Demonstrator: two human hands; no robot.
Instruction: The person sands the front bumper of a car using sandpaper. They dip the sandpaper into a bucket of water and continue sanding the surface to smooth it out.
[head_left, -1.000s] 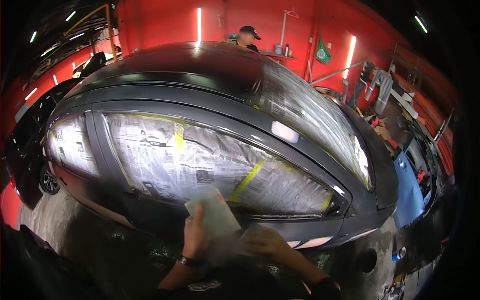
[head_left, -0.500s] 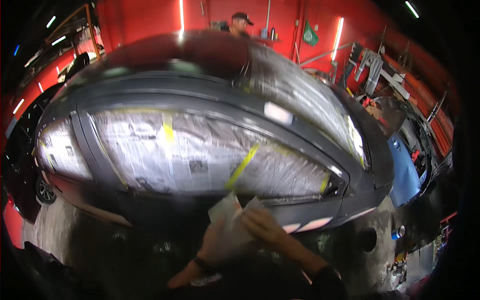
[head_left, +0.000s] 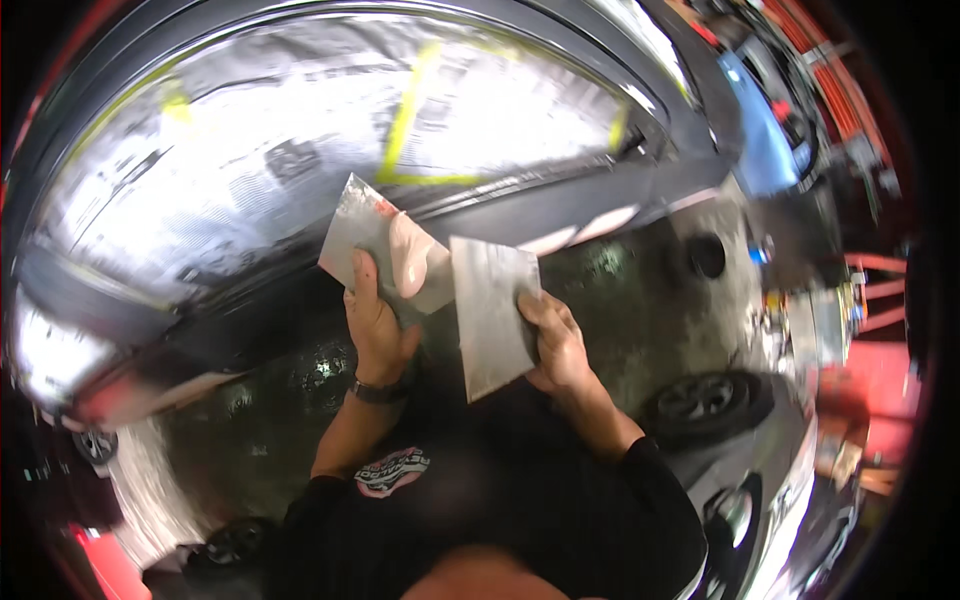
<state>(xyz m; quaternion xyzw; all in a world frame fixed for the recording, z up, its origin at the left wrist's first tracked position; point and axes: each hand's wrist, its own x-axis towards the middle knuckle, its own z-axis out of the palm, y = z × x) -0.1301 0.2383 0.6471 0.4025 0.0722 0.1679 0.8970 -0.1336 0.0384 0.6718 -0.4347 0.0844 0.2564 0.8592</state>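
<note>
My left hand (head_left: 375, 325) grips a flat metal putty plate (head_left: 350, 235), its thumb lying on the upper face. A thick dollop of pink body filler (head_left: 410, 258) sits on that plate, with a redder smear near its upper edge. In my right hand (head_left: 558, 340) is a second flat plate, a wide grey putty spreader (head_left: 492, 310), pinched along its right side. The two plates are tilted and almost meet at their facing edges. Beyond them stands a dark grey car (head_left: 480, 218), its windows masked with newspaper (head_left: 290, 110) and yellow tape (head_left: 405, 115).
Pale pink filler patches (head_left: 600, 225) show on the car's lower side. To the right are a light blue panel (head_left: 760, 120), a black round object (head_left: 706, 257) and a blue can (head_left: 762, 250) on the floor. Another car's wheel (head_left: 700, 398) is close behind my right arm.
My view has tipped down toward my hands. The two plates, blurred and close together before, are now apart, with the pink filler plainly showing on the left one.
</note>
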